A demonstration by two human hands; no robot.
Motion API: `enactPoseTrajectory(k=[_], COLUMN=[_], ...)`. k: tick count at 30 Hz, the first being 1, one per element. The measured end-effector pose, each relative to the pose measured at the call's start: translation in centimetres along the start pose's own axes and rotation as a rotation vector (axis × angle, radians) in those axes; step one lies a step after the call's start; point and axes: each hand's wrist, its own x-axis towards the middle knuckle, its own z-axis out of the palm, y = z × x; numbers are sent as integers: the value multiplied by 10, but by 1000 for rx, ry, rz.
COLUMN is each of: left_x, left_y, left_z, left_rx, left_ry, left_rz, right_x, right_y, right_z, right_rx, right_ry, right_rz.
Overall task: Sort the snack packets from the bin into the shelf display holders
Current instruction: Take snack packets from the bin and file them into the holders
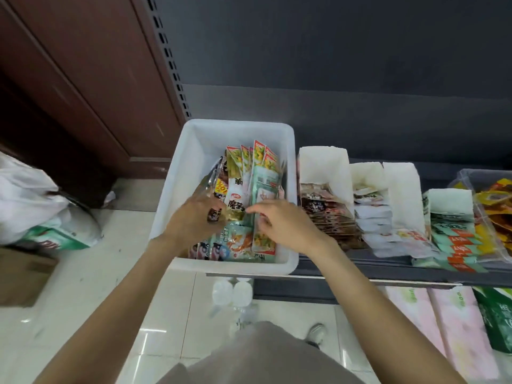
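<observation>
Left hand (194, 217): deep in the bin, fingers curled round a fanned bunch of packets, probably to hold them clear.
Right hand (282, 225): pinches the edge of 1 pale green packet (266, 187), apparently picking it out.
Bin (291, 261): white, at the shelf's left end; snack packets (243, 200) jumbled inside, handy to the holders.
Writing: "魔芋" on 1 white packet; "10%" on another.
Holders (324, 164): white, just right of the bin, packets stacked by kind.

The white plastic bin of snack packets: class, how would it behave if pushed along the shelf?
The white plastic bin would likely slide stiffly, not flex. Its front edge overhangs the dark shelf, so it could tip forward.
</observation>
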Motion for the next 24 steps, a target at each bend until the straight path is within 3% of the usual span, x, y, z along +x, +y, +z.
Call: enactPoseTrajectory(k=[2, 4, 6, 12, 16, 19, 24], left_x=[-3, 1, 6, 11, 14, 19, 27], left_y=[-16, -24, -31, -43, -50, -44, -26], left_z=[2, 6, 8, 6, 8, 8, -1], left_rx=[104, 164, 185, -88, -21, -7, 233], left_ry=[-204, -263, -257, -183, -117, -19, -119], left_rz=[-8, 27, 68, 106, 121, 29, -141], right_x=[22, 38, 47, 50, 51, 51, 50], right_y=[-10, -16, -17, -15, -19, -22, -20], right_z=[26, 47, 62, 74, 69, 67, 71], right_rx=[-97, -171, -214, -240, -252, -257, -220], right_ry=[-153, -224, -221, -76, -92, -139, -163], right_rz=[14, 21, 57, 127, 130, 132, 148])
